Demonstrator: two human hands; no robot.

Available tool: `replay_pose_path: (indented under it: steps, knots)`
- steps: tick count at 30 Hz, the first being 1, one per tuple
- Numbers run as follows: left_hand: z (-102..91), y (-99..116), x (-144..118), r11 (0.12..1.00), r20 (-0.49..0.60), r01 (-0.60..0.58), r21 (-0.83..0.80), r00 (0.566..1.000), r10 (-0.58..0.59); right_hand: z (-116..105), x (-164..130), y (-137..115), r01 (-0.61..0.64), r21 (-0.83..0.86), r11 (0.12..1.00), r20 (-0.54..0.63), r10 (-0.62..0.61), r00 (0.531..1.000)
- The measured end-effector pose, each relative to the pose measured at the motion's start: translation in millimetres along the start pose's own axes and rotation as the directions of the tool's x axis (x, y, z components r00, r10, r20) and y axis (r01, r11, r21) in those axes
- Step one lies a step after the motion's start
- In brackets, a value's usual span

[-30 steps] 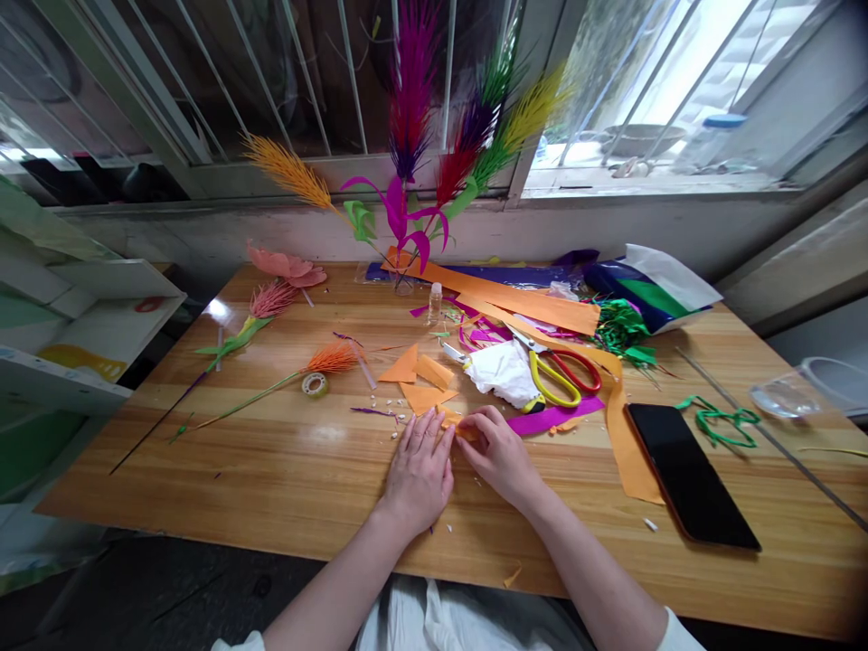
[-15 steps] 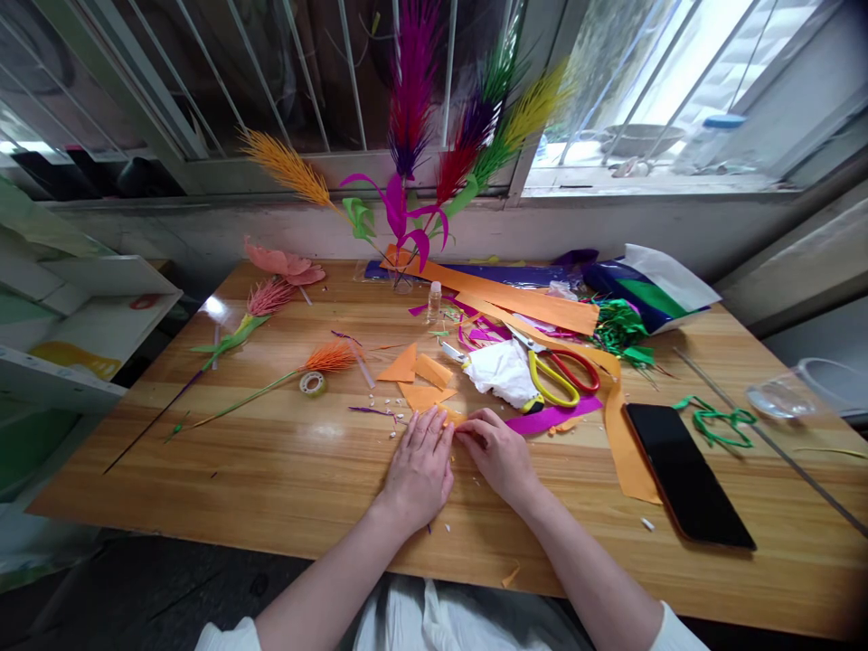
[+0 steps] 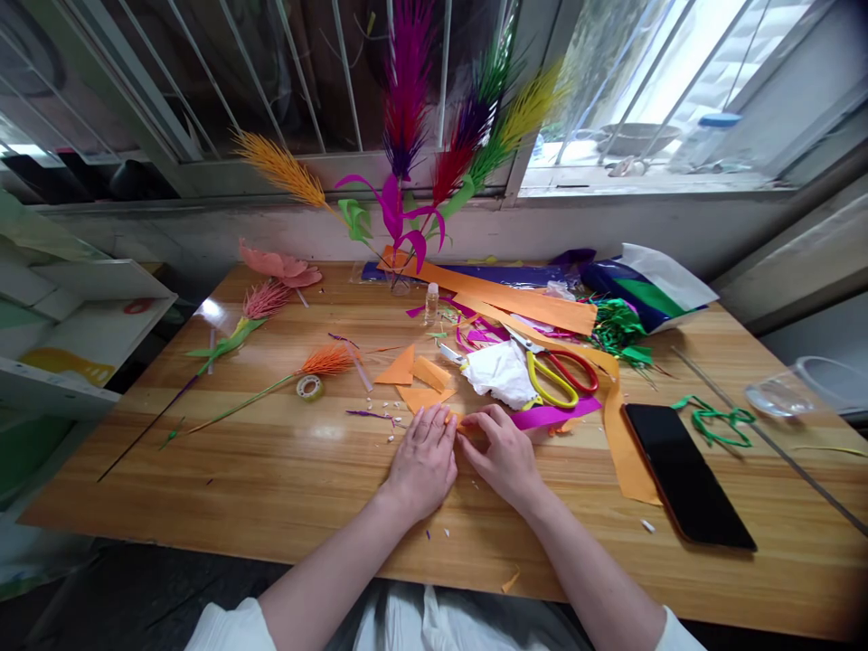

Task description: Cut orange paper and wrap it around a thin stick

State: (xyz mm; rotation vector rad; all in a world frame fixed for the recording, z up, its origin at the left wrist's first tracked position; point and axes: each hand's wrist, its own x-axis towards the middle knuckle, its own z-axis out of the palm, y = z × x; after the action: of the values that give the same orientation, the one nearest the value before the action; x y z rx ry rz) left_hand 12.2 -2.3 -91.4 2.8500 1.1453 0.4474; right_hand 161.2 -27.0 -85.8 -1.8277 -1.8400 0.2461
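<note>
One part-hidden orange paper (image 3: 459, 420) lies approx crosswise, L hand (image 3: 425, 459) flat atop, R grip (image 3: 504, 457) nearly closed, hold unclear.

The table (image 3: 291, 502) is viewed from the wearer's head, forward and down; hands (image 3: 424, 459) are framed near, the window (image 3: 614, 68) beyond.

We look into a craft corner: a wooden table (image 3: 271, 506) beneath a barred window (image 3: 347, 81), strewn with scissors (image 3: 538, 352), orange paper (image 3: 395, 368) and artificial flowers (image 3: 325, 360). Home or workshop, we cannot tell.
</note>
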Motion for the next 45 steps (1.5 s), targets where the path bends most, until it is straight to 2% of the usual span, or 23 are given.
replay_pose_path:
  steps: [6,12,19,28,39,45]
  knots:
    - [2.6,1,0,1.000,0.001,0.007,-0.001,1.000,-0.007,4,4,3,-0.005,-0.019,1.000,0.033,0.005,0.999]
    - [1.6,1,0,0.998,0.014,0.029,0.054,0.999,-0.030,4,3,4,-0.022,0.000,1.000,0.015,0.022,1.000]
    - [-0.7,2,4,0.998,0.062,0.024,0.066,0.998,-0.028,3,4,-1,-0.052,-0.019,0.998,0.019,0.052,0.998]
    - [-0.5,5,-4,0.994,-0.013,0.005,0.108,1.000,-0.004,2,5,2,-0.054,0.074,0.996,0.037,0.051,0.998]
    - [-1.8,0,4,0.998,0.041,0.017,0.055,0.999,-0.020,4,5,5,-0.045,0.078,0.996,0.036,0.042,0.998]
    - [-5.3,5,2,0.997,0.036,0.028,0.072,0.999,-0.031,1,6,4,-0.044,0.092,0.995,0.041,0.040,0.998]
